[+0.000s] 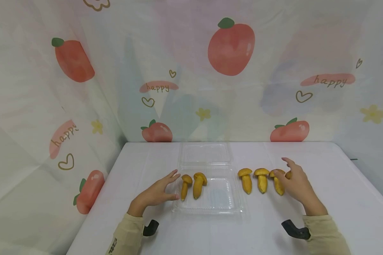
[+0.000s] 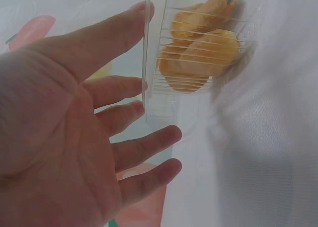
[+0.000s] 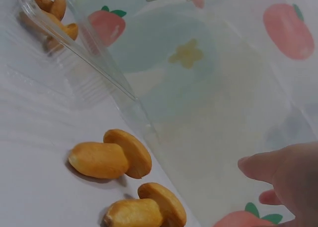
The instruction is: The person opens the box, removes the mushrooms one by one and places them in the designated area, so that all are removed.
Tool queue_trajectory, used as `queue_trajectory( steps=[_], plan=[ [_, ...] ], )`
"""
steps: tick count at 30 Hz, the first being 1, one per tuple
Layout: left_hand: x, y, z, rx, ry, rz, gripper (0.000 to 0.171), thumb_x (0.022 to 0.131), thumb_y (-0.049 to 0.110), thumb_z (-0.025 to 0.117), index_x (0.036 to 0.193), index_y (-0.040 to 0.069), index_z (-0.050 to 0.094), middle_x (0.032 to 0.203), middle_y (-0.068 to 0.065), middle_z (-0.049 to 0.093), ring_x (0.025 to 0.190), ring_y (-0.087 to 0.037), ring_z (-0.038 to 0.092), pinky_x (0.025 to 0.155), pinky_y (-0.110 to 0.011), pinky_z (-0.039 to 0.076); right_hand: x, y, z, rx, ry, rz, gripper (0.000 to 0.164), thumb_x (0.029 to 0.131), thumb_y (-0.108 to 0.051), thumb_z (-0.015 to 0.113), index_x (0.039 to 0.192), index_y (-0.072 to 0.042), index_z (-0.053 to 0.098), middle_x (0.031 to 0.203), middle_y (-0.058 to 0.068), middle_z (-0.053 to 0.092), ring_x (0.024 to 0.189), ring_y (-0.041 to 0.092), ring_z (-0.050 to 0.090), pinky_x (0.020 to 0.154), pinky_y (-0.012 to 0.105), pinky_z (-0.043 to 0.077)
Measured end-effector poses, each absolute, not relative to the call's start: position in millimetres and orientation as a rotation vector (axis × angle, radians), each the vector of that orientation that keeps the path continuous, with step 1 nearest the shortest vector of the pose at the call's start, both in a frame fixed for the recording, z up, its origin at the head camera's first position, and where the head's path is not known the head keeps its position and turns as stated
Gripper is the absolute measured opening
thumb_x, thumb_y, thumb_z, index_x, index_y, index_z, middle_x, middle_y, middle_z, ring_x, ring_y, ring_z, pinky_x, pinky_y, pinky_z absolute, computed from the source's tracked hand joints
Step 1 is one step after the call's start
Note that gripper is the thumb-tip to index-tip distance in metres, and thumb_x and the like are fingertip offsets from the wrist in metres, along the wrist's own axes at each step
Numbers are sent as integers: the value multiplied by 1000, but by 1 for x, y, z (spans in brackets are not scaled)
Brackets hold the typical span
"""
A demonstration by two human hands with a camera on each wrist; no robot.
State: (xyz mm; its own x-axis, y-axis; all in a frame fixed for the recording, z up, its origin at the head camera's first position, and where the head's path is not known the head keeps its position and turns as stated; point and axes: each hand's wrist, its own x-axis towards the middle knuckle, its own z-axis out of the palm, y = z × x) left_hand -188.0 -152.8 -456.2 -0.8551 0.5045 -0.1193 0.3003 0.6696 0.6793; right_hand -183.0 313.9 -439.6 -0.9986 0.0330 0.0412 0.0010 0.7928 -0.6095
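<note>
In the head view, a clear plastic clamshell box (image 1: 221,193) lies with its lid laid back, and two yellow-brown mushrooms (image 1: 198,186) sit at its left side. My left hand (image 1: 156,193) is at the box's left wall, fingers spread; in the left wrist view the thumb (image 2: 126,31) meets the rim. To the box's right, several more mushrooms (image 1: 261,180) form a row, caps toward the back. Over the right end of that row is my right hand (image 1: 295,182), thumb and index finger apart, partly covering the last mushroom (image 1: 288,174). Nothing is seen held in it.
The box's lid (image 1: 205,154) lies flat behind its base on the white table (image 1: 207,235). A printed cloth backdrop (image 1: 191,53) stands at the table's back and left. Black curved pieces (image 1: 295,230) extend from both sleeves near the wrists.
</note>
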Motion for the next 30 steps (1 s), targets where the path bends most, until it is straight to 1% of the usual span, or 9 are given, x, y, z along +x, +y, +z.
queue_trajectory(
  steps=[4,7,8,12,18,21,23,27,30],
  plan=[
    [-188,-152,-457,638,2583,989,81,92,25,75,158,6,33,170,-14,19,156,-40,22,122,-63,26,-182,300,-442,62,-2893,1005,68,104,-30,56,153,7,28,142,43,39,116,55,48,91,68,48],
    [-187,-152,-458,630,2579,993,80,92,25,75,158,6,33,170,-14,19,156,-40,21,122,-63,26,-179,289,-442,99,-2882,1011,66,103,-29,57,153,6,30,142,42,41,127,58,44,98,73,42],
    [-187,-152,-458,628,2578,994,80,92,26,75,158,7,33,170,-14,19,156,-40,22,122,-63,26,-178,286,-441,114,-2877,1010,66,103,-29,58,153,5,31,141,41,42,127,58,43,99,73,42],
    [-187,-153,-457,632,2577,983,81,92,26,75,158,7,33,170,-14,19,156,-40,22,121,-63,26,-173,272,-438,184,-2851,1031,65,101,-26,62,152,3,34,142,38,45,129,56,44,102,72,42],
    [-188,-155,-455,653,2592,967,82,92,27,76,158,5,33,170,-15,19,156,-40,22,122,-62,27,-169,253,-433,310,-2790,1057,61,101,-26,62,152,-3,39,144,31,48,129,50,48,103,71,42],
    [-189,-155,-457,666,2586,962,81,92,26,75,158,5,32,170,-15,19,156,-40,22,122,-62,27,-167,245,-435,359,-2772,1054,60,100,-26,63,151,-4,41,146,28,48,128,48,49,104,72,41],
    [-190,-155,-456,670,2583,964,81,93,26,75,158,5,32,170,-15,18,156,-40,22,122,-62,27,-167,239,-435,397,-2761,1034,59,100,-27,64,150,-4,43,147,27,49,127,47,51,103,70,43],
    [-191,-155,-456,673,2580,966,82,92,27,75,158,5,32,170,-15,18,156,-39,22,122,-62,27,-166,228,-438,460,-2764,1040,58,100,-25,65,150,-4,44,149,25,49,133,46,48,107,68,41],
    [-190,-155,-456,660,2576,973,82,92,28,75,158,6,32,170,-14,18,156,-39,22,122,-62,27,-165,219,-442,498,-2774,1063,57,99,-23,65,149,-5,44,150,24,49,139,46,44,111,69,37]
  ],
)
